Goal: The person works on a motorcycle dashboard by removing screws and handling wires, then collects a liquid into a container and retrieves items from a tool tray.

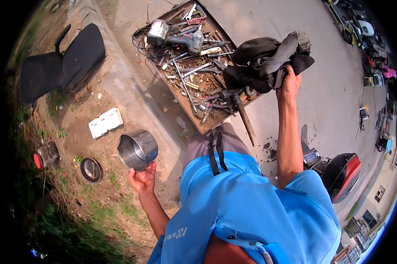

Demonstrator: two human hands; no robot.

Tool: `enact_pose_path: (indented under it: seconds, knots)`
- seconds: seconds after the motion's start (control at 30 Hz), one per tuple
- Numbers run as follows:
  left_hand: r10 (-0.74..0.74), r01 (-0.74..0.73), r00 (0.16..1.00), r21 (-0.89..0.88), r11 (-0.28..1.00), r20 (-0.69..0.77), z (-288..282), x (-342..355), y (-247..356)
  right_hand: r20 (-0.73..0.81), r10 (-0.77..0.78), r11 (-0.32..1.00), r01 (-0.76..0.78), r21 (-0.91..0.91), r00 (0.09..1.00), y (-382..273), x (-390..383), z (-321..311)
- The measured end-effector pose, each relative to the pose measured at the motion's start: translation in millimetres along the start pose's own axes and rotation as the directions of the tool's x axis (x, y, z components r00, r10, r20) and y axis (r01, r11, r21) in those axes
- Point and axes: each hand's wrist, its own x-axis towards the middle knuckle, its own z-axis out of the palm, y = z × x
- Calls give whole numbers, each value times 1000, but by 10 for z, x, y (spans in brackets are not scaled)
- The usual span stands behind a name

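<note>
My left hand point(143, 178) is closed on the lower part of a shiny metal jug point(148, 145) with a pouring lip. The jug is tilted, its mouth turned to the left, and its inside looks bare. My right hand point(289, 84) grips a bunched dark grey and black cloth point(269, 59), raised at the right corner of a tool tray point(198, 125). In that rusty tray lie a cordless impact wrench point(187, 42), several wrenches point(203, 69), sockets and loose bolts. A hammer point(244, 119) sticks out over the tray's near right edge.
To the left are a legless black chair point(82, 57), a white foam block point(106, 123), a round dark pan point(91, 170) and a jar with a red lid point(44, 157) on dirt. At right stand a black and red case point(341, 176) and parked motorbikes point(361, 28).
</note>
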Motion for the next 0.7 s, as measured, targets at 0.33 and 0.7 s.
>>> enact_pose_path:
  seconds: [0.33, 0.7]
  knots:
    - [35, -35, 999, -17, 999, -18, 39, -62, 47, 59, 186, 972, -193, 134, 981, 419, -180, 739]
    - [44, -44, 999, -40, 998, -12, -67, -107, 84, 450, -129, 95, 463, -881, 883, 1038, -672, 582]
